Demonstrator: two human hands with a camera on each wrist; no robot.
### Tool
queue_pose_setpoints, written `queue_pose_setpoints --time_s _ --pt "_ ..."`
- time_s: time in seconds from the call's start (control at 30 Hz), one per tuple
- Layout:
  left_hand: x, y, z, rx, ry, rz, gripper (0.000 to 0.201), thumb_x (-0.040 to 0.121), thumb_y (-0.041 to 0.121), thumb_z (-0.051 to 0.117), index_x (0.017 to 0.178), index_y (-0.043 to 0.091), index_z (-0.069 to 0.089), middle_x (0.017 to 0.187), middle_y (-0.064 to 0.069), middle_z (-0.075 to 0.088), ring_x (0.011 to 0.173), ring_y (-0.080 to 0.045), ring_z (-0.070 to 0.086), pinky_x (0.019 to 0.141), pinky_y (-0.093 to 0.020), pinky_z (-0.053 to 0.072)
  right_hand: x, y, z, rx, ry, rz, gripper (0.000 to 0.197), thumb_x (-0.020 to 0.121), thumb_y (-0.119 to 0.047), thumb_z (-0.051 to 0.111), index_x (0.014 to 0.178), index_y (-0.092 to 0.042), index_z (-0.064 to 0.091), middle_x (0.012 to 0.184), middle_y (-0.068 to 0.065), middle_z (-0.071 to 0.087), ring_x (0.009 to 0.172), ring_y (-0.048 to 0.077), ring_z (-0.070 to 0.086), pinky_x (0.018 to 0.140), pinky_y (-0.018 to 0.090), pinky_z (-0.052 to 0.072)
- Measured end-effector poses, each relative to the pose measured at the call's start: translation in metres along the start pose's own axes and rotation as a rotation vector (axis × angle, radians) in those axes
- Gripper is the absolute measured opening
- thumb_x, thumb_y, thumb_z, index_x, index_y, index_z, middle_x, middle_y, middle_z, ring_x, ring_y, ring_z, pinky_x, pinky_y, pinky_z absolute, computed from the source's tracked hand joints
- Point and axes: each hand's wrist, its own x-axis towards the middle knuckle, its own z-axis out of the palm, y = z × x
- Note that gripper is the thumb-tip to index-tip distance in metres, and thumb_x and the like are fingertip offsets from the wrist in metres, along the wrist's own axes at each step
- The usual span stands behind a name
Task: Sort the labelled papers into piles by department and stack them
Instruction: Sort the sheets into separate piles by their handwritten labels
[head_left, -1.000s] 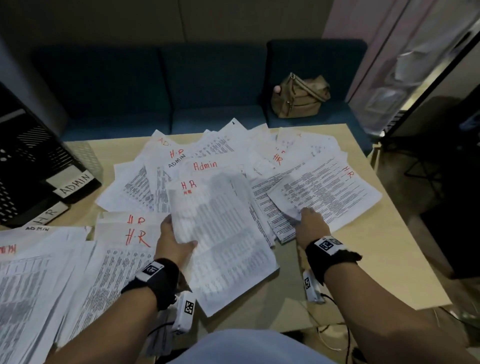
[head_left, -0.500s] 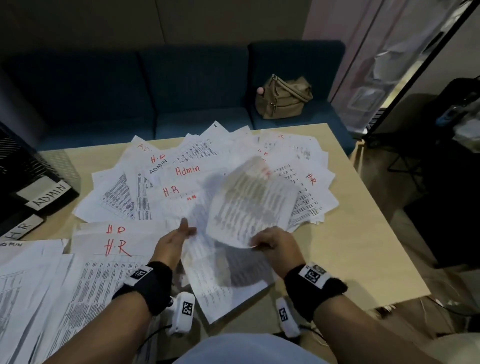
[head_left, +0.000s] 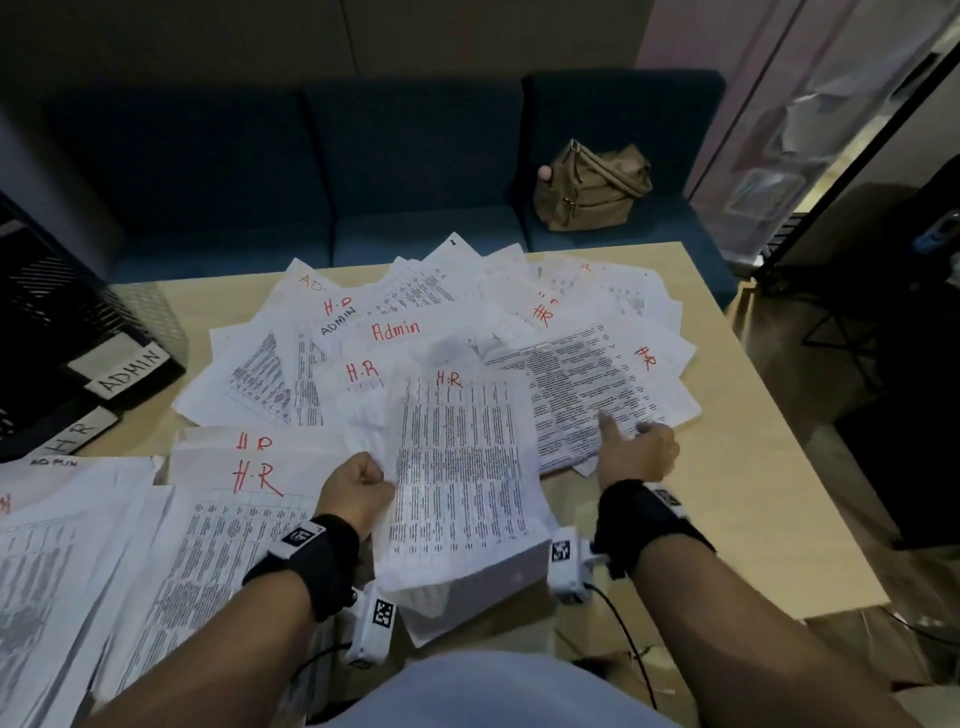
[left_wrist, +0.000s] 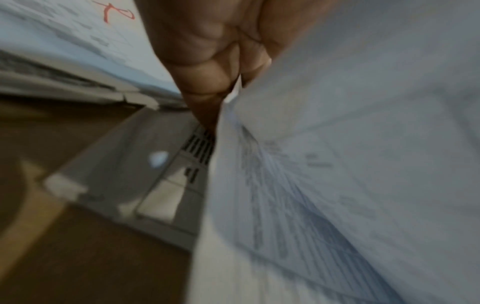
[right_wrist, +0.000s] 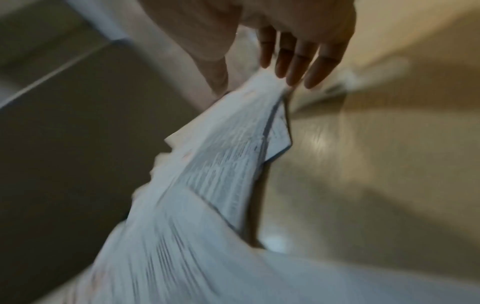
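Observation:
My left hand (head_left: 363, 480) grips the left edge of a small bundle of printed sheets marked H.R (head_left: 457, 457), lifted over the table's near middle; the left wrist view shows the fingers (left_wrist: 207, 67) curled round the paper (left_wrist: 350, 144). My right hand (head_left: 631, 441) lies with straight fingers at the near edge of another H.R sheet (head_left: 587, 384) in the fanned heap; in the right wrist view its fingertips (right_wrist: 293, 67) reach that paper's edge (right_wrist: 233, 160). An H.R pile (head_left: 249, 467) lies to the left. Sheets marked Admin (head_left: 397, 330) are mixed in the heap.
A black mesh tray (head_left: 62, 332) labelled ADMIN and H.R stands at the table's left edge. More stacked papers (head_left: 57, 571) cover the near left. The wooden table (head_left: 753, 493) is bare on the right. A tan bag (head_left: 592, 187) sits on the blue sofa behind.
The right hand carried an H.R sheet left onto the sheets in the left hand, let go, and moved back right to the heap. The left hand closed on the bundle.

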Motion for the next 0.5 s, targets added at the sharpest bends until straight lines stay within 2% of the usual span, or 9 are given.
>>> queue_pose_setpoints --time_s 0.03,0.07,0.13,0.2,0.23,0.27,0.33,0.4,0.5 --pt "-0.001 -0.002 -0.001 -0.007 0.011 0.002 0.03 0.077 -0.006 0.058 0.065 0.014 0.04 0.059 -0.001 0.038 0.055 -0.016 0.036 0.056 -0.026 0.03 0.007 -0.004 0.0 -0.033 -0.005 0.201 0.082 0.076 -0.054 0.071 0.129 0.0 0.039 0.135 0.022 0.04 0.122 0.038 0.044 0.094 0.044 0.039" --pt "-0.004 -0.001 -0.002 -0.005 0.025 0.004 0.026 0.078 -0.007 0.057 0.069 0.013 0.044 0.061 -0.001 0.041 0.056 -0.017 0.039 0.055 -0.025 0.031 0.013 -0.003 0.003 -0.039 -0.051 0.325 0.095 0.073 -0.054 0.074 0.136 0.003 0.031 0.142 0.023 0.034 0.126 0.039 0.041 0.098 0.046 0.038" --pt "-0.007 -0.001 -0.001 -0.012 0.004 -0.001 0.019 0.082 -0.004 0.058 0.089 0.012 0.052 0.074 -0.001 0.054 0.064 -0.017 0.05 0.058 -0.024 0.039 0.022 -0.003 0.011 -0.026 -0.121 0.356 0.102 0.066 -0.054 0.078 0.138 0.0 0.029 0.14 0.022 0.041 0.125 0.039 0.046 0.101 0.049 0.042" --pt "-0.008 0.0 0.0 -0.017 -0.046 0.01 0.035 0.083 0.007 0.068 0.112 0.016 0.051 0.104 0.002 0.058 0.088 -0.018 0.057 0.077 -0.027 0.048 0.028 0.006 0.02 -0.051 -0.124 0.298 0.089 0.06 -0.053 0.077 0.128 -0.012 0.037 0.127 0.019 0.053 0.115 0.041 0.052 0.095 0.053 0.045" --pt "-0.007 0.0 0.001 0.005 -0.065 0.016 0.042 0.081 0.014 0.073 0.116 0.018 0.05 0.112 0.004 0.053 0.098 -0.017 0.053 0.087 -0.029 0.046 0.031 0.01 0.025 -0.082 -0.125 0.259 0.071 0.061 -0.054 0.074 0.114 -0.017 0.046 0.116 0.016 0.059 0.109 0.04 0.055 0.092 0.054 0.047" --pt "-0.007 0.002 0.001 0.052 -0.076 0.019 0.04 0.08 0.02 0.075 0.112 0.019 0.051 0.111 0.004 0.05 0.101 -0.017 0.049 0.09 -0.029 0.042 0.032 0.013 0.025 -0.097 -0.127 0.213 0.049 0.065 -0.053 0.07 0.096 -0.021 0.051 0.101 0.013 0.064 0.1 0.038 0.057 0.089 0.051 0.048" --pt "-0.006 0.005 0.003 0.131 -0.059 0.033 0.025 0.081 0.023 0.075 0.087 0.019 0.051 0.097 -0.003 0.054 0.091 -0.017 0.05 0.08 -0.026 0.04 0.025 0.01 0.019 -0.04 -0.098 0.184 0.028 0.079 -0.039 0.065 0.073 -0.018 0.047 0.073 0.01 0.059 0.077 0.031 0.057 0.08 0.038 0.049" --pt "-0.006 0.005 0.005 0.162 0.004 0.066 0.027 0.083 0.021 0.071 0.074 0.015 0.046 0.082 -0.006 0.054 0.078 -0.019 0.049 0.067 -0.026 0.038 0.021 0.006 0.011 0.06 -0.035 0.126 0.02 0.088 -0.012 0.055 0.075 -0.012 0.04 0.067 0.006 0.045 0.059 0.024 0.04 0.067 0.029 0.039" --pt "-0.005 0.008 0.006 0.172 0.109 0.11 0.023 0.087 0.015 0.064 0.075 0.012 0.045 0.072 -0.006 0.049 0.068 -0.019 0.045 0.057 -0.024 0.034 0.017 0.0 -0.003 0.132 0.071 -0.084 0.019 0.087 0.004 0.046 0.078 -0.01 0.037 0.075 0.009 0.033 0.07 0.019 0.028 0.055 0.028 0.024"
